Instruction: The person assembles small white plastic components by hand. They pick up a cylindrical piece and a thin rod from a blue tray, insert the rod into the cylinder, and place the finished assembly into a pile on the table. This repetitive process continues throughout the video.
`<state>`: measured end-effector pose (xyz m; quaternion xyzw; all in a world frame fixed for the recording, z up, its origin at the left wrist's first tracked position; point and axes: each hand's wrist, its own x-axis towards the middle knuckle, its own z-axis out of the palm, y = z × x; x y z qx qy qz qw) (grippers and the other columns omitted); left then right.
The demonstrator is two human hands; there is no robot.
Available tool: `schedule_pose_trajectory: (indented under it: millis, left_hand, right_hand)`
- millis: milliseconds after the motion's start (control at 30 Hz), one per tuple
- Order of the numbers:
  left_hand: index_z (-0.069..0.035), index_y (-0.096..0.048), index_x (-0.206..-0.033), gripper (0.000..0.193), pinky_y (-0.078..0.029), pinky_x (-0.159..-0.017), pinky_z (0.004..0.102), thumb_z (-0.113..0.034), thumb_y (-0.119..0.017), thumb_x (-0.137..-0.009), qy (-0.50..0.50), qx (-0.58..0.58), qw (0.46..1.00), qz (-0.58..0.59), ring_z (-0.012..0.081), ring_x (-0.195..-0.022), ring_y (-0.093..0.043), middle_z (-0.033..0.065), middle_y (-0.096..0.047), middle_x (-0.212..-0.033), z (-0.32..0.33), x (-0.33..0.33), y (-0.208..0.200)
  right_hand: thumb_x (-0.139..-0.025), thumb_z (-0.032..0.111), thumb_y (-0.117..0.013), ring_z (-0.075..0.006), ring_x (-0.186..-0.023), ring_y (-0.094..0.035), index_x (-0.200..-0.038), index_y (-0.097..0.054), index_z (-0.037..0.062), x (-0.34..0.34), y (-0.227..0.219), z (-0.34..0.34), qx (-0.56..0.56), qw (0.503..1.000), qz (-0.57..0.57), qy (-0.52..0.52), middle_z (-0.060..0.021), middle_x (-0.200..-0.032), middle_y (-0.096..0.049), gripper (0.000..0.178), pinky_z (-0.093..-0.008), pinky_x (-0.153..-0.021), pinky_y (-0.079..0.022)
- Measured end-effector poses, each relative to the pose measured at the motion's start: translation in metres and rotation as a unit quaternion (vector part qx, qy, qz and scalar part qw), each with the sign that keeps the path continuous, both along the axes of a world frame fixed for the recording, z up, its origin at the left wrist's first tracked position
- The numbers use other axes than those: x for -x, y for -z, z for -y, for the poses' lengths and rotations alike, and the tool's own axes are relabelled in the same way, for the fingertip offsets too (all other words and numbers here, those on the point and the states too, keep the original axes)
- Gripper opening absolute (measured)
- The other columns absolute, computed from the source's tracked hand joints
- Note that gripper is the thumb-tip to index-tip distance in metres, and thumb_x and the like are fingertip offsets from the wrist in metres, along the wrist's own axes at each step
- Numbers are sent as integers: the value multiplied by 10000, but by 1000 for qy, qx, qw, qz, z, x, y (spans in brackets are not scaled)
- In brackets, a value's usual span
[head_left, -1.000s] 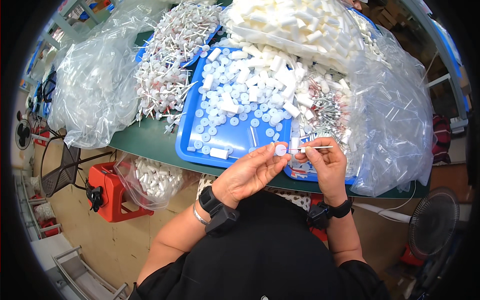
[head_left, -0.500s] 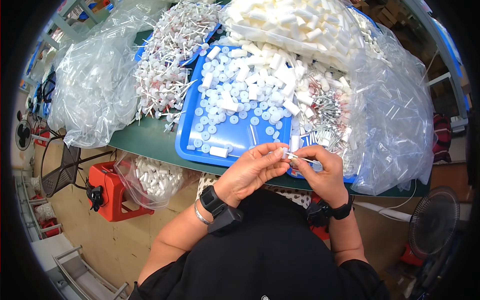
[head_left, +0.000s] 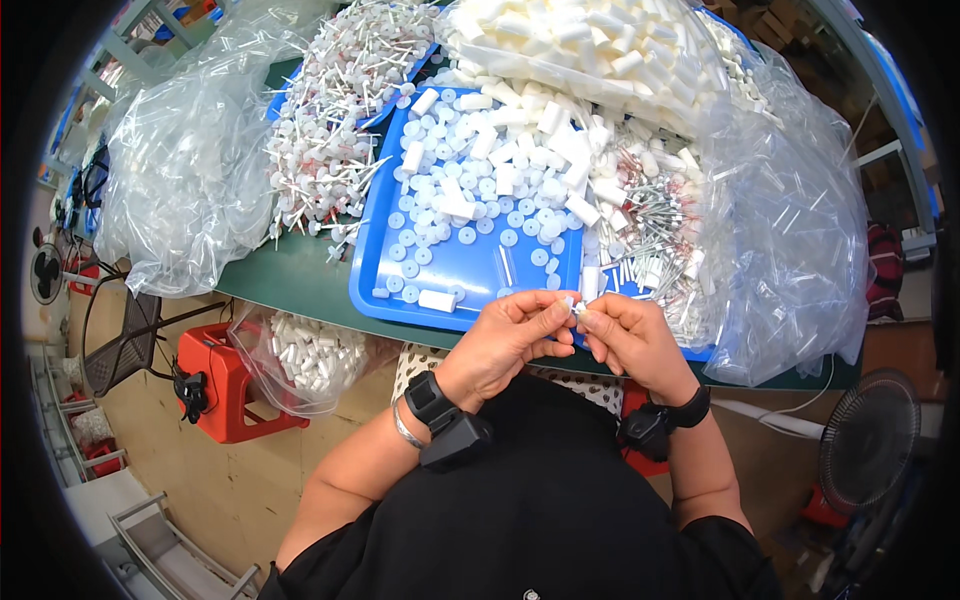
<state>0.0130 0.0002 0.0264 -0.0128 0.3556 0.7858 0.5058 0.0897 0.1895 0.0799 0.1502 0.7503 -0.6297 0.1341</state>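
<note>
My left hand [head_left: 515,335] and my right hand [head_left: 632,338] meet just past the front rim of the blue tray [head_left: 372,285]. Both are closed in a pinch, fingertips almost touching. Between them shows a small white plastic piece [head_left: 570,303], with my left thumb and forefinger on it. My right thumb and forefinger grip its other end; most of it is hidden by the fingers. Translucent round discs [head_left: 467,236] and white foam-like cylinders [head_left: 437,300] lie in the tray, some heaped at its far right corner.
Finished-looking white sticks with discs [head_left: 335,150] are piled at the left. Metal pins [head_left: 650,235] lie at the right beside a clear plastic bag [head_left: 790,250]. A large bag of cylinders [head_left: 600,50] sits at the back. A red stool [head_left: 215,385] and a fan [head_left: 868,445] flank the green table [head_left: 290,275].
My right hand has turned and its fingers have closed in nearer my left fingertips. The thin white stick that showed along my right fingers is now covered by them.
</note>
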Motion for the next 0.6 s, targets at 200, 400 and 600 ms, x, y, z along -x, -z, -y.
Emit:
schedule_pose_trajectory:
  millis: [200,400,600]
  left_hand:
    - [10,-625,-1267,306,-592,-780,236,-179,-606,-1027,12,-13,999,29,103,-823,-666,38,-659,-933,-2,0,6]
    - [15,-623,-1238,320,-569,-727,218,-225,-612,-1027,-25,2,1000,10,81,-792,-636,19,-640,-909,-2,3,7]
    - [-22,-640,-1170,324,-566,-733,229,-312,-607,-1028,-66,-3,997,45,86,-824,-636,13,-638,-907,1,8,8]
  right_hand:
    - [-1030,211,-599,-35,-494,-512,-892,-659,22,-2,3,7,-50,998,-33,-3,12,-621,-595,242,-213,-456,-391]
    - [-1014,175,-604,-94,-567,-586,-908,-660,10,-7,17,1,-60,996,-62,32,-39,-684,-638,203,-282,-528,-463]
    - [-914,147,-683,-295,-677,-662,-909,-664,31,9,34,-57,-562,798,-218,-16,-95,-779,-643,118,-402,-604,-518]
